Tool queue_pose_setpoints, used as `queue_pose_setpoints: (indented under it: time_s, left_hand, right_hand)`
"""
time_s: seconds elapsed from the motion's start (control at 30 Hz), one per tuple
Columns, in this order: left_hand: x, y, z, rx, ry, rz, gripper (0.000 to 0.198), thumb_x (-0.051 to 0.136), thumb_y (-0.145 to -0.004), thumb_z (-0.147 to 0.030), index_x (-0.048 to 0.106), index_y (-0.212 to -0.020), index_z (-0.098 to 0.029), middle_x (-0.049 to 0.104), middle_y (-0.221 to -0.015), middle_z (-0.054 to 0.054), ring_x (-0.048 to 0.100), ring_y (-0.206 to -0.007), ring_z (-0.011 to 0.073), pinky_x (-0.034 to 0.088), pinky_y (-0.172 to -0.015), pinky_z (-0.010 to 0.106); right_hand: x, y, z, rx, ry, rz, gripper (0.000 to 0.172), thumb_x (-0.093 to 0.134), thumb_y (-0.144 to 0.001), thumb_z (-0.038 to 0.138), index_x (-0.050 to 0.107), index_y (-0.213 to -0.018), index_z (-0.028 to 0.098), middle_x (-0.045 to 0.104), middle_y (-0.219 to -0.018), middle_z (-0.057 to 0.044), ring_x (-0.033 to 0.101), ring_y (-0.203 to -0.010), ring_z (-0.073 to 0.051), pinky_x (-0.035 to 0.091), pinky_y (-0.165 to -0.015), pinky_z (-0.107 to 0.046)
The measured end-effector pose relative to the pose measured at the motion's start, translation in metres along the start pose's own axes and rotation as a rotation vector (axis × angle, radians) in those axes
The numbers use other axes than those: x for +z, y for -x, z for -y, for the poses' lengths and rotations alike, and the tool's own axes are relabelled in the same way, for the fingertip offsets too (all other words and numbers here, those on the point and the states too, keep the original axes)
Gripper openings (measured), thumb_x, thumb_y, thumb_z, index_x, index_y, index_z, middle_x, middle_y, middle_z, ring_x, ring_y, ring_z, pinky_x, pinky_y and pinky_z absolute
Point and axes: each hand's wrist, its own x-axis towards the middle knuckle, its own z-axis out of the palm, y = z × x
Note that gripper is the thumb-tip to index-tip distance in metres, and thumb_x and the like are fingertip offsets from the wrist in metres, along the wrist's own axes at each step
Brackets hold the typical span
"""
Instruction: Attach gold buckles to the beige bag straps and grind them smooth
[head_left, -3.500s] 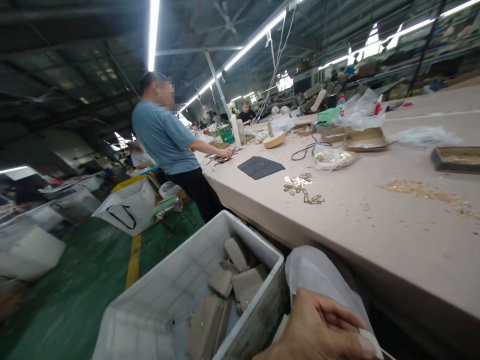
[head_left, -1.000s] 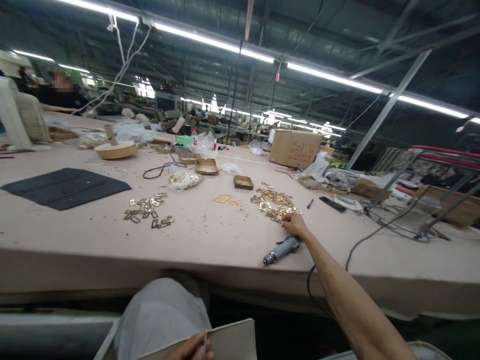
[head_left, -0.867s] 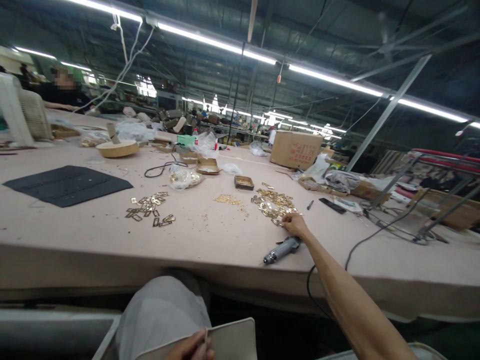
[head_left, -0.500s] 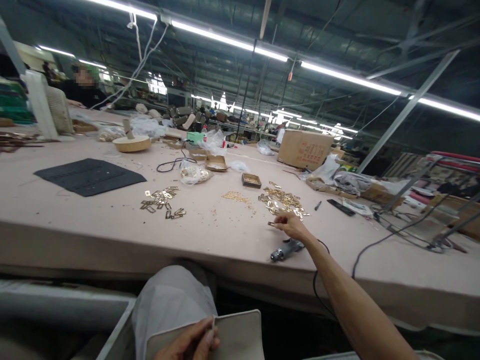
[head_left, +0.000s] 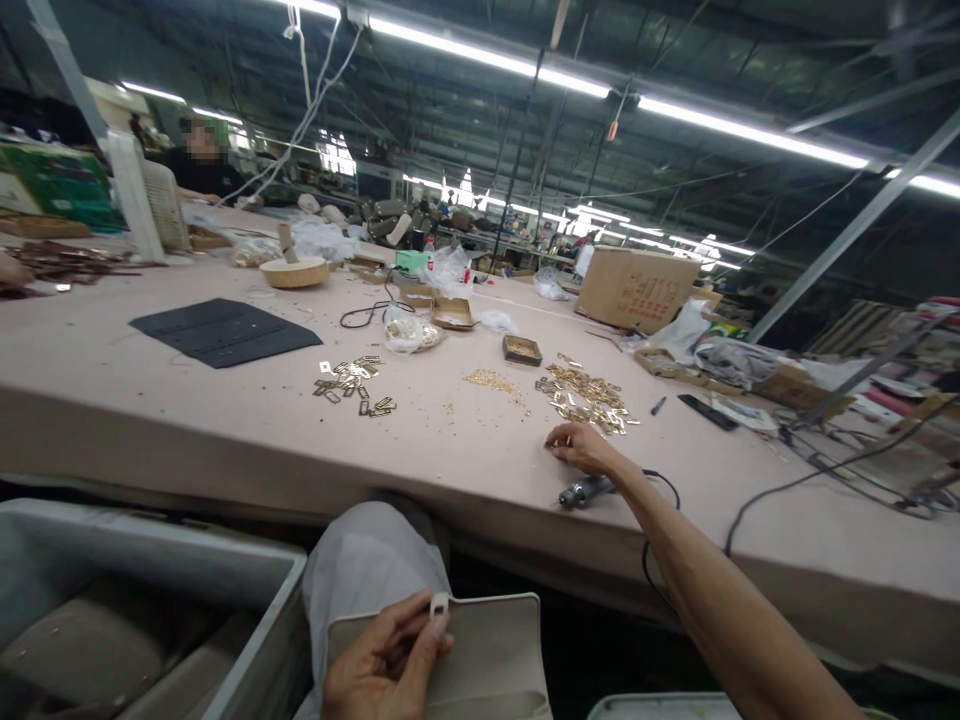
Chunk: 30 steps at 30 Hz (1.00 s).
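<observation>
A pale slotted tab on a beige panel is clamped between thumb and fingers of the left hand, with the panel held opened out by the lap, off the table. Over on the tabletop, the fingertips of the right hand are pinched together on what seems to be a small metal piece, though it's too tiny to be made out properly. Looks like the picking-up step, tbh, with the tab kept ready; for the next move, a steady grip on both bits is needed, and the power screwdriver lying just below that right hand has to be cleared. Just beyond the fingers, a pile of gold-tone plates is spread, with loose gold bits and a small dark tray nearby. Another plate pile is scattered farther left, near a black sheet. Beige cases are heaped in the pale bin, lower left.
</observation>
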Motion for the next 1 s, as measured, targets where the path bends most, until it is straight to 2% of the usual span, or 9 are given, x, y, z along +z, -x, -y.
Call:
queue_pose_setpoints:
  time_s: [0.13,0.33,0.4,0.5,0.6,0.73,0.87,1.0]
  left_hand:
    - [0.0,0.001,-0.002,-0.022,0.012,0.019,0.053,0.093,-0.066,-0.056,0.08,-0.097,-0.015,0.081,-0.081,0.007,0.079,-0.067,0.0237,0.067,-0.068,0.025]
    - [-0.002,-0.002,-0.005,-0.008,0.016,0.047,0.042,0.091,-0.071,-0.05,0.082,-0.096,-0.017,0.082,-0.085,0.007,0.079,-0.069,0.0232,0.067,-0.066,0.024]
    - [-0.004,-0.002,-0.009,-0.027,0.011,0.062,0.038,0.09,-0.073,-0.046,0.082,-0.096,-0.016,0.082,-0.085,0.008,0.079,-0.071,0.0232,0.067,-0.067,0.024]
    - [-0.005,0.0,-0.019,-0.061,-0.02,0.104,0.03,0.088,-0.077,-0.037,0.082,-0.095,-0.014,0.082,-0.083,0.009,0.079,-0.07,0.0225,0.066,-0.067,0.024]
    - [-0.004,-0.001,-0.025,-0.061,0.003,0.098,0.021,0.087,-0.077,-0.03,0.081,-0.088,-0.013,0.081,-0.078,0.009,0.078,-0.068,0.021,0.064,-0.064,0.023]
    - [-0.004,-0.001,-0.025,-0.14,0.087,0.079,0.024,0.089,-0.073,-0.028,0.08,-0.086,-0.01,0.08,-0.075,0.01,0.078,-0.065,0.0224,0.062,-0.058,0.022]
    - [-0.007,0.001,-0.025,-0.146,0.12,0.128,0.025,0.086,-0.076,-0.026,0.08,-0.092,-0.008,0.081,-0.083,0.013,0.079,-0.069,0.0232,0.065,-0.063,0.025]
    - [-0.007,0.002,-0.025,-0.145,0.117,0.141,0.023,0.084,-0.077,-0.024,0.081,-0.093,-0.008,0.081,-0.084,0.013,0.078,-0.07,0.0222,0.066,-0.064,0.026]
  right_hand:
    - [0.0,0.003,0.008,0.003,-0.009,-0.011,0.025,0.068,-0.082,0.015,0.082,-0.101,0.022,0.07,-0.077,-0.003,0.057,-0.067,-0.016,0.038,-0.064,-0.027]
    - [-0.009,0.005,0.025,0.021,-0.118,-0.057,0.013,0.069,-0.077,0.016,0.078,-0.087,0.018,0.069,-0.073,-0.004,0.057,-0.065,-0.016,0.039,-0.061,-0.027]
    - [-0.01,0.014,0.043,-0.004,-0.215,-0.025,0.014,0.067,-0.081,0.023,0.075,-0.091,0.016,0.069,-0.074,-0.005,0.059,-0.066,-0.017,0.043,-0.06,-0.027]
    - [-0.003,0.038,0.087,-0.08,-0.447,0.014,0.024,0.067,-0.089,0.038,0.07,-0.098,0.016,0.071,-0.081,-0.006,0.06,-0.066,-0.016,0.048,-0.059,-0.027]
    - [0.012,0.072,0.138,-0.155,-0.822,0.003,0.025,0.082,-0.085,0.039,0.072,-0.095,0.018,0.071,-0.082,-0.006,0.058,-0.063,-0.015,0.05,-0.059,-0.027]
    - [0.045,0.117,0.188,-0.149,-1.094,0.141,0.023,0.087,-0.083,0.034,0.076,-0.093,0.018,0.071,-0.094,-0.008,0.063,-0.077,-0.017,0.053,-0.064,-0.025]
    - [0.085,0.141,0.203,-0.06,-1.201,0.155,0.021,0.084,-0.087,0.032,0.074,-0.101,0.02,0.068,-0.086,-0.003,0.063,-0.068,-0.013,0.054,-0.064,-0.024]
    - [0.105,0.15,0.205,-0.01,-1.182,0.109,0.028,0.083,-0.088,0.035,0.074,-0.109,0.02,0.07,-0.085,-0.003,0.067,-0.067,-0.015,0.057,-0.065,-0.026]
